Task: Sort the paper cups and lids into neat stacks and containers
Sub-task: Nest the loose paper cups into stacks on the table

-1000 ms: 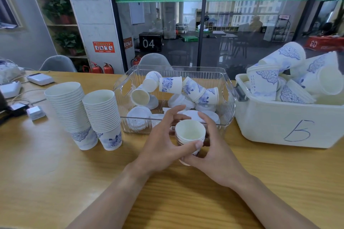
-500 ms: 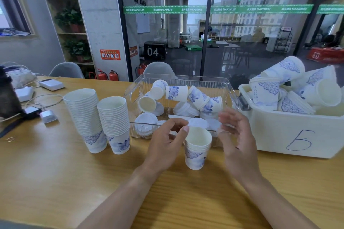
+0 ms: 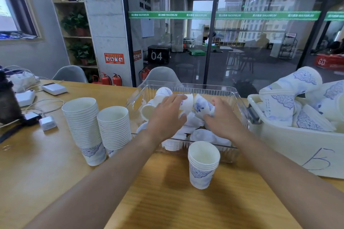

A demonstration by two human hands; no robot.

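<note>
On the wooden table (image 3: 46, 182), two tall stacks of paper cups (image 3: 96, 126) stand upright side by side at the left. In the clear plastic bin (image 3: 240, 109) of loose cups and lids (image 3: 204, 135), the left hand (image 3: 165, 117) lies on a tipped cup (image 3: 188, 102) with fingers spread, and the right hand (image 3: 223, 119) curls around a blue-patterned cup (image 3: 202, 107). A short cup stack (image 3: 202, 163) stands just before the bin, beside the white tub (image 3: 297, 147) of jumbled cups.
</note>
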